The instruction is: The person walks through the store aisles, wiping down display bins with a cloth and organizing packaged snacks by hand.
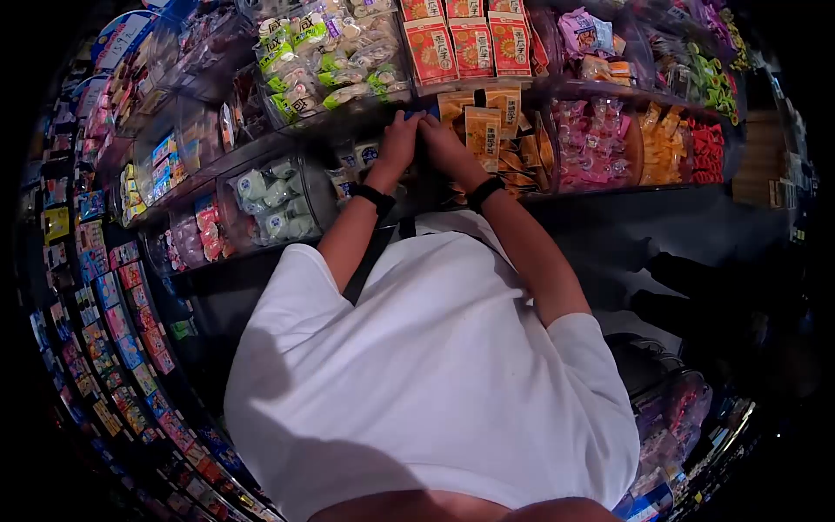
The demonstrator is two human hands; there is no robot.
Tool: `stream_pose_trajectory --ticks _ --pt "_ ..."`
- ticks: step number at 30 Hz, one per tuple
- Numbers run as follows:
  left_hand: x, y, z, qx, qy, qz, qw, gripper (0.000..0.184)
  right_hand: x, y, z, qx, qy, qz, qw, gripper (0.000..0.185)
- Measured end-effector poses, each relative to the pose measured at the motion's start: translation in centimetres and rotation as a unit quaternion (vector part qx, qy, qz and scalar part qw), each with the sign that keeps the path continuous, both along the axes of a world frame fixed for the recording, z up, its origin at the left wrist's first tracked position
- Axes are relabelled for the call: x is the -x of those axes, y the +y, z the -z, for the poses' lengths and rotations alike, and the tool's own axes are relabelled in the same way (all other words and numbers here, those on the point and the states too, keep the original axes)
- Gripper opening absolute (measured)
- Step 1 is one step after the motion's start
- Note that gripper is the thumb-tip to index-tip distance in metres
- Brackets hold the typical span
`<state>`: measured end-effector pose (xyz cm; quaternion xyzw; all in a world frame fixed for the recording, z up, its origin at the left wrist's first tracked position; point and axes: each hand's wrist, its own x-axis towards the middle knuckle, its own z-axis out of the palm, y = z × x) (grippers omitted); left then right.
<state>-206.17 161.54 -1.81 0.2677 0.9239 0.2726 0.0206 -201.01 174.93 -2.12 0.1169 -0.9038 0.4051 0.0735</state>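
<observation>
My left hand (399,143) and my right hand (444,148) are close together, in front of the snack bins. The fingers of both look closed, and their tips meet near a small blue thing (417,114), mostly covered, whose kind I cannot make out. Black bands circle both wrists. Right beside my right hand are orange-brown snack packets (484,135) in a lower bin. Left of my left hand lie a few white-and-blue wrapped packets (365,155). Above the hands, red snack bags (473,48) stand in a row next to clear-and-green bags (335,61).
Pink packets (593,143), orange packets (661,143) and pale green packets (276,204) fill neighbouring clear bins. Shelves of small packs (130,331) curve along the left. A person's dark-clothed legs (683,291) show at right. A pink-purple bag (683,404) is at lower right.
</observation>
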Motion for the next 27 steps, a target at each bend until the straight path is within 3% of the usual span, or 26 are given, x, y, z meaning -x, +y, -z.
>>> stream_pose_trajectory --ticks 3,7,9,10,14,18,23,24,27 --pt "-1.6 -0.8 0.7 -0.077 -0.049 0.008 0.996 0.051 -1.5 0.3 0.1 0.022 -0.041 -0.018 0.999 0.043" --pt "-5.7 -2.7 -0.1 -0.072 -0.115 0.04 0.99 0.057 -4.9 -0.1 0.2 0.003 -0.094 -0.014 0.996 0.033" --pt "-6.5 -3.6 1.0 -0.108 -0.141 0.101 0.979 0.059 -6.1 0.2 1.4 0.039 -0.022 -0.09 0.995 0.028" --pt "-7.2 -4.0 0.0 -0.086 -0.215 0.096 0.968 0.058 -6.4 1.1 0.4 -0.024 -0.132 -0.139 0.981 0.024" --pt "-7.8 -4.5 1.4 -0.085 -0.217 0.099 0.967 0.056 -6.6 1.3 0.0 -0.025 -0.143 -0.172 0.974 0.022" --pt "-4.2 -3.0 0.2 -0.1 -0.149 0.074 0.981 0.059 -5.0 0.5 0.2 -0.023 -0.026 -0.065 0.997 0.04" --pt "-0.7 -0.5 2.3 -0.126 -0.146 0.016 0.981 0.065 -2.9 1.3 -0.6 0.015 -0.085 0.009 0.996 0.045" --pt "-0.8 -0.5 4.4 -0.149 -0.113 0.016 0.982 0.066 -3.3 0.6 0.2 -0.005 -0.012 0.046 0.999 0.047" --pt "-3.6 -1.2 2.3 -0.106 -0.184 0.017 0.977 0.072 -4.8 0.3 -0.6 -0.058 -0.114 0.002 0.992 0.047"
